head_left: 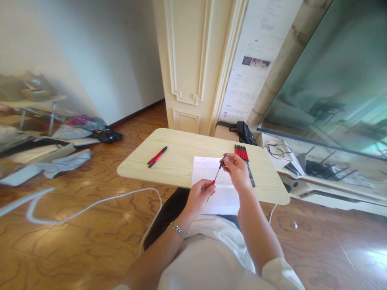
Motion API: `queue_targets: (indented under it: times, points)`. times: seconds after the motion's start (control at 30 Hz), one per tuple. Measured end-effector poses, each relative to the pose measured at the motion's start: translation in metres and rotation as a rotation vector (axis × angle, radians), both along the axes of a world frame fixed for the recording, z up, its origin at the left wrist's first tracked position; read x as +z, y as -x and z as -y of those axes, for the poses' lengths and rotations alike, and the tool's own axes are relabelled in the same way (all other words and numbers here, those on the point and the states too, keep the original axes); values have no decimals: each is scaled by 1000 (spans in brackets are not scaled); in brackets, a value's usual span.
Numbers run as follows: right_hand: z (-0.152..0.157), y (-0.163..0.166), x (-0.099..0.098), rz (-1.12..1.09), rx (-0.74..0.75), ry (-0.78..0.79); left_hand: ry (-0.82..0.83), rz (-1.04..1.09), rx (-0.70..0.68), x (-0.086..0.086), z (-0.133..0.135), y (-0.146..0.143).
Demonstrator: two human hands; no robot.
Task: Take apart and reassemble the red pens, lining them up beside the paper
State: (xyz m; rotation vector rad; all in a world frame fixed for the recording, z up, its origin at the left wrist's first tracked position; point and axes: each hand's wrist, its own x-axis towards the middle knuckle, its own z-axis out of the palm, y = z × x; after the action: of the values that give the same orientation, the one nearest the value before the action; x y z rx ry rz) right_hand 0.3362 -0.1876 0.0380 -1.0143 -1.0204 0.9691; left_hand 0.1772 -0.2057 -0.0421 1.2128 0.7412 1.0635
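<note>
My left hand (201, 194) and my right hand (237, 171) together hold one red and black pen (218, 172) above a white sheet of paper (208, 167). The left fingers pinch its lower red end. The right fingers pinch its upper black end. Both hands hover over the near right part of a small light wooden table (178, 151). A row of several red and black pens (242, 152) lies just behind my right hand. Two more red and black pens (157, 156) lie apart on the table's left side.
A white cable (90, 207) loops across the wooden floor at the left. Clothes and bags (81, 125) lie on the floor by the left wall. A cream panelled door (193, 60) stands behind the table. A low TV stand (329, 181) with cables and a glass screen is at the right.
</note>
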Motion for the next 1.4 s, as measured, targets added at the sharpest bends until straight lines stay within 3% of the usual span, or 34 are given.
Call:
queue_targets:
  times: [0.2,0.4,0.53,0.73,0.83,1.03,1.3,1.4]
  points:
    - [5,4,-6,118,-8,18,53,31,-14,5,1,-1]
    - [18,11,-27,183,73,59,116,63,-48,6,2,0]
    - [25,10,-34,144,115,68,155,76,-103,10,6,1]
    - [34,7,-24,1,208,111,280,228,-323,24,14,7]
    - [36,8,-27,-71,218,134,325,260,-355,28,17,9]
    - [32,14,-52,14,81,118,287,104,-156,19,16,1]
    - [33,27,-63,296,-219,185,-58,-182,213,2,13,-3]
    - [36,31,-66,307,-299,206,-85,-213,198,4,12,-2]
